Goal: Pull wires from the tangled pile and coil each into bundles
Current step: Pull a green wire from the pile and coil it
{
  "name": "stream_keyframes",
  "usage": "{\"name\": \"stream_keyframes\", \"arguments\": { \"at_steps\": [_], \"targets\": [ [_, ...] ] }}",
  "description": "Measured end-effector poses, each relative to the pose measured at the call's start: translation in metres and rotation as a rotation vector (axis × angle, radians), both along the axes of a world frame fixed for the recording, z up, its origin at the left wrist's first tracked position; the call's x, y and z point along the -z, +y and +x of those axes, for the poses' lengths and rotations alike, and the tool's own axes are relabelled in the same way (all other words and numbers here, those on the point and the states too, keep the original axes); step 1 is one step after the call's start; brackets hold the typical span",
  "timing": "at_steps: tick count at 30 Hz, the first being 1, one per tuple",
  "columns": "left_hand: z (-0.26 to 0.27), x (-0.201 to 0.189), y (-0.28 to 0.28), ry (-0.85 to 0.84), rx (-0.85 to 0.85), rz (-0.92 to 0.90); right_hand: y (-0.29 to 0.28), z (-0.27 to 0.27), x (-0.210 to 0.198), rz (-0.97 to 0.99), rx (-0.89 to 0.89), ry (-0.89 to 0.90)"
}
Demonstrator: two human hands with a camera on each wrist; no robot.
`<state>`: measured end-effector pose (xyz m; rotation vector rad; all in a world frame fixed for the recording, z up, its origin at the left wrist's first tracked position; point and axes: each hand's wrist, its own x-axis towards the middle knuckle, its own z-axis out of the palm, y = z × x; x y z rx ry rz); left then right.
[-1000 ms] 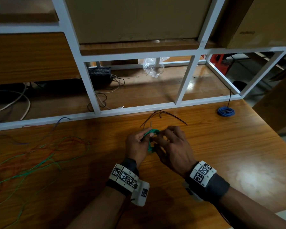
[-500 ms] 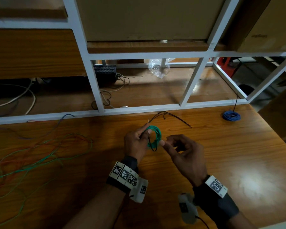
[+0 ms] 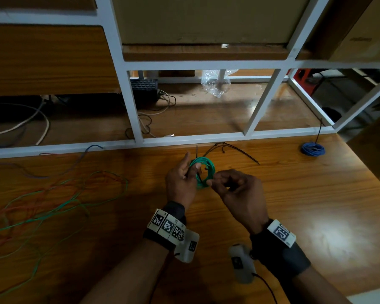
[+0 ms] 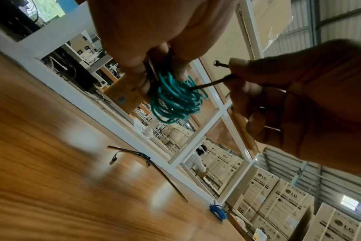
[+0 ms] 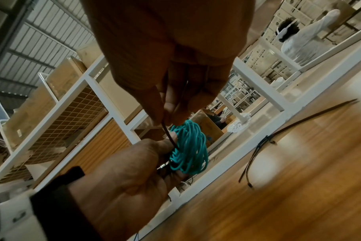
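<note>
Securing green coil (image 3: 203, 172) with cable tie (image 4: 208, 84): left hand (image 3: 180, 183) grips coil, right hand (image 3: 235, 189) pinches tie at 3 o'clock. Next: thread tail, cinch.

The brown wood-grain tabletop (image 3: 272, 205) was smooth and glossy, mirroring a pale light patch. The white-painted metal frame (image 3: 193, 140) looked satin-smooth. The teal coil of plastic-sheathed wire (image 4: 175, 101) shone slightly, the thin black plastic cable tie (image 4: 208, 84) looked matt, and the clear crinkled plastic wrap (image 3: 215, 84) glinted.
</note>
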<state>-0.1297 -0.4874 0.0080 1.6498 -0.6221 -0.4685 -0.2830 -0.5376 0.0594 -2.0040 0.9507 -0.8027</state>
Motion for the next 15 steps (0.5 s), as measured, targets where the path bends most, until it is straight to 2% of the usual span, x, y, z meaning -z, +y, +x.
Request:
{"name": "stream_keyframes", "arguments": {
  "at_steps": [9,15],
  "targets": [
    [-0.009,-0.004,0.008,0.010,0.059,-0.108,-0.026,0.020,-0.031,-0.089,0.085,-0.057],
    [-0.009,-0.006,0.011,-0.013,0.064,-0.130,-0.032,0.026,-0.030,-0.165,0.085,0.006]
  ]
}}
